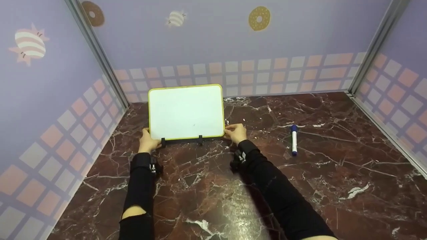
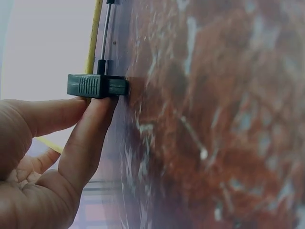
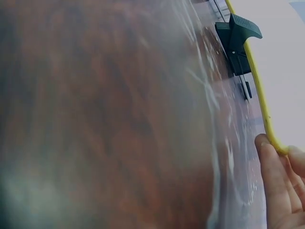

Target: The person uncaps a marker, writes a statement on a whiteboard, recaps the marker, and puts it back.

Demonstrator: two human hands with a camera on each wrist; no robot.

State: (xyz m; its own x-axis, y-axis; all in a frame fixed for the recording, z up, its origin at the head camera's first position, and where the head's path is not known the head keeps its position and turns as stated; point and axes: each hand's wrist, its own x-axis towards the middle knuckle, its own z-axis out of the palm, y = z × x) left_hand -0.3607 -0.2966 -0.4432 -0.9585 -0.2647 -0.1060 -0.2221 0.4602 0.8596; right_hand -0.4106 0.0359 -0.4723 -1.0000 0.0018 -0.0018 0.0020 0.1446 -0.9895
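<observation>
There are one whiteboard (image 1: 186, 113), one stand (image 1: 182, 141) with two black supports (image 1: 163, 142), two hands, a left (image 1: 148, 142) and a right (image 1: 237, 133), one marker (image 1: 294, 140), one table (image 1: 360, 213), three walls (image 1: 213, 43), two printed doughnuts (image 1: 253, 19) and two printed candies (image 1: 30, 43).

I see a yellow-rimmed whiteboard (image 1: 186, 111) standing in a black stand (image 1: 200, 140) near the back-left corner of the counter (image 1: 200, 186), the left hand (image 1: 148, 143) gripping its lower left corner, the right hand (image 1: 237, 133) pinching its lower right.
</observation>
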